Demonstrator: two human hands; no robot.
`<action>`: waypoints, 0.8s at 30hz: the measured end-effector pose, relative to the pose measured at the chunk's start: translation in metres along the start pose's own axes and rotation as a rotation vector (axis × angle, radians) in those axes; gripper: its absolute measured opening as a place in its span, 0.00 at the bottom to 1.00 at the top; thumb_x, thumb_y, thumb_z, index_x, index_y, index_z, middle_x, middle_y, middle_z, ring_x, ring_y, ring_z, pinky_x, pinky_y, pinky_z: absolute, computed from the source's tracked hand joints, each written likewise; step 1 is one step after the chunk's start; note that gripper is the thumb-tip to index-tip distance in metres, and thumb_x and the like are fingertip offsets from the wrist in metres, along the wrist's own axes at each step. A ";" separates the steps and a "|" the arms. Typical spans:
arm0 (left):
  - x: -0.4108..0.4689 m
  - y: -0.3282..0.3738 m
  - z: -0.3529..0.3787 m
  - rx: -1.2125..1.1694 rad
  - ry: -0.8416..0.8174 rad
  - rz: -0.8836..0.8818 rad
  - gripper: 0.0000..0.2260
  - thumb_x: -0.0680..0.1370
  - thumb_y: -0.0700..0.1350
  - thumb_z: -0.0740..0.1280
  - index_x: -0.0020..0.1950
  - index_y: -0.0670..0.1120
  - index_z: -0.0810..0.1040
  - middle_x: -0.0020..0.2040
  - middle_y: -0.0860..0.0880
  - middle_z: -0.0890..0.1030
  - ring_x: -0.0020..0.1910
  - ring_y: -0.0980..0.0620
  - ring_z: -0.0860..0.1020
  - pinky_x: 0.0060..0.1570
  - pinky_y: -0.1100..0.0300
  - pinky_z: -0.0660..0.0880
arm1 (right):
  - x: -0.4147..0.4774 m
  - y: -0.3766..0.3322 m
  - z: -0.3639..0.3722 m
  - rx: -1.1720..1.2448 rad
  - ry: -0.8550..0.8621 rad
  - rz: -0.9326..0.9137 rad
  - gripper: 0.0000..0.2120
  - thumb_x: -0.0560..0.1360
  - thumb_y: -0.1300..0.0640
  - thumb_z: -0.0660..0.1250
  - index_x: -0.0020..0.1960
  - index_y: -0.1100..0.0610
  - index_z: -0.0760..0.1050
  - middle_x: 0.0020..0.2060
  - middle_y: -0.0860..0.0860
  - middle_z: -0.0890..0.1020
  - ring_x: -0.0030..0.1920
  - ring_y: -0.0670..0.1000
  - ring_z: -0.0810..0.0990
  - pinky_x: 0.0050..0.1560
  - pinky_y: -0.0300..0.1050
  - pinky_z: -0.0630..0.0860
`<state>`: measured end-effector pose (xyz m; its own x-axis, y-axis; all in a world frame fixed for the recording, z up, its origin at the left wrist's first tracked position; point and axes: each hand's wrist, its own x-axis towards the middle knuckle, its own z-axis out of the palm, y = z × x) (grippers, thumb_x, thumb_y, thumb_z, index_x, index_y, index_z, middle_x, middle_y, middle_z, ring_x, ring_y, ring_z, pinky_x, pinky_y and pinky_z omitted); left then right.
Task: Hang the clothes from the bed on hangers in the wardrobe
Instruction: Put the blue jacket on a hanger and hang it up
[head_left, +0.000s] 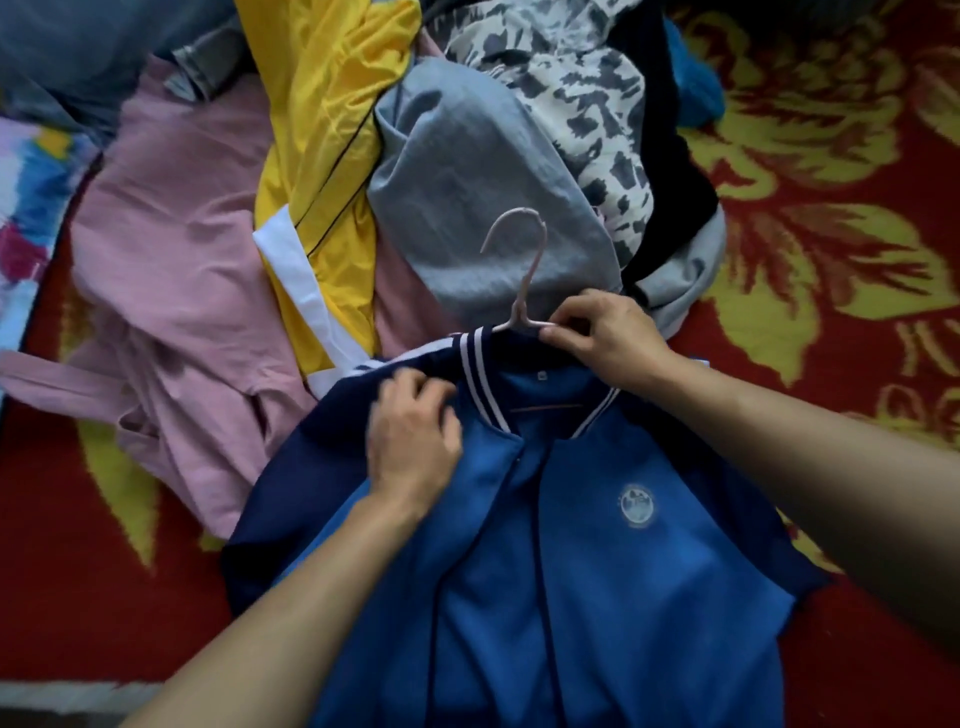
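Two hands hold the blue shirt (597, 597), near on the bed (831, 208): we see the left hand (415, 436) gripping its dark shoulder, the right hand (605, 338) pinching the pink hanger (519, 309) at the collar.

Blue shirt (597, 545) on pink hanger (519, 270) (bed-laid).

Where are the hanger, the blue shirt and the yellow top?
hanger (515, 313), head view, neck below the hook.
blue shirt (597, 571), head view, chest.
yellow top (322, 104), head view, shiny middle.
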<state>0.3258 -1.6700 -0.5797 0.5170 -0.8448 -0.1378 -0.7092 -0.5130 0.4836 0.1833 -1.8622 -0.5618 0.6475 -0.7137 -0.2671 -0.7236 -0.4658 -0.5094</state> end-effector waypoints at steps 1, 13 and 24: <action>0.010 -0.004 -0.007 0.043 0.138 0.006 0.15 0.72 0.47 0.63 0.56 0.47 0.79 0.53 0.43 0.75 0.53 0.40 0.74 0.51 0.46 0.73 | -0.002 0.006 -0.007 0.044 0.033 0.053 0.12 0.74 0.43 0.69 0.50 0.50 0.81 0.45 0.48 0.79 0.50 0.53 0.78 0.51 0.52 0.75; 0.046 0.001 -0.010 -0.240 -0.120 0.044 0.07 0.78 0.49 0.67 0.51 0.46 0.78 0.41 0.51 0.79 0.48 0.45 0.78 0.46 0.51 0.73 | -0.041 0.016 0.007 0.107 0.222 0.239 0.10 0.74 0.48 0.71 0.46 0.54 0.85 0.42 0.52 0.85 0.44 0.54 0.81 0.45 0.48 0.76; 0.003 0.036 -0.136 -0.667 -0.104 0.149 0.03 0.76 0.44 0.69 0.46 0.51 0.82 0.42 0.55 0.84 0.42 0.63 0.79 0.45 0.65 0.74 | -0.102 -0.069 -0.100 -0.108 0.173 -0.053 0.12 0.73 0.40 0.67 0.51 0.44 0.81 0.38 0.45 0.76 0.42 0.51 0.76 0.41 0.49 0.74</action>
<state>0.3670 -1.6700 -0.4453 0.3645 -0.9263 -0.0951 -0.3058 -0.2156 0.9274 0.1433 -1.8096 -0.4173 0.6415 -0.7615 -0.0933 -0.7171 -0.5519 -0.4258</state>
